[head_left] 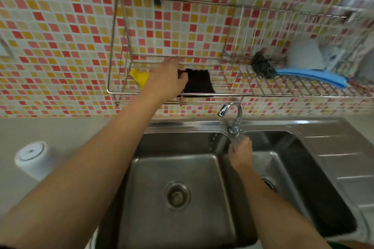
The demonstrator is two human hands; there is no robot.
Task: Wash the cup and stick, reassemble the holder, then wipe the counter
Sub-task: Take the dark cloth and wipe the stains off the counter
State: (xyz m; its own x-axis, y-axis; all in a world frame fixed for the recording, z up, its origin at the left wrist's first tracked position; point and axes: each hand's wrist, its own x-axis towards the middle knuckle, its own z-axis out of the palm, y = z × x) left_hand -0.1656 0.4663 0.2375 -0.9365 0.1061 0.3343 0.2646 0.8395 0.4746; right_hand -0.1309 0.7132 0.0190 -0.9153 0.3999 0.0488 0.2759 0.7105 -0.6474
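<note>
Your left hand (pixel 168 79) reaches into the wire rack (pixel 121 91), fingers closing on the dark scrubbing pad (pixel 199 83) beside the yellow sponge (pixel 140 78); whether it is gripped yet cannot be told. Your right hand (pixel 240 153) is wrapped around the tap lever (pixel 234 137) over the sink (pixel 182 168). The white cup (pixel 34 159) lies on the bench (pixel 60 129), well left. Lift the pad clear of the wires before drawing back.

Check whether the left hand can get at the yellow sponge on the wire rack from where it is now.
Probably yes. The left hand is already up at the wire rack, its fingers on the black cloth, and the yellow sponge lies just to that hand's left on the same shelf with nothing between them.
</note>
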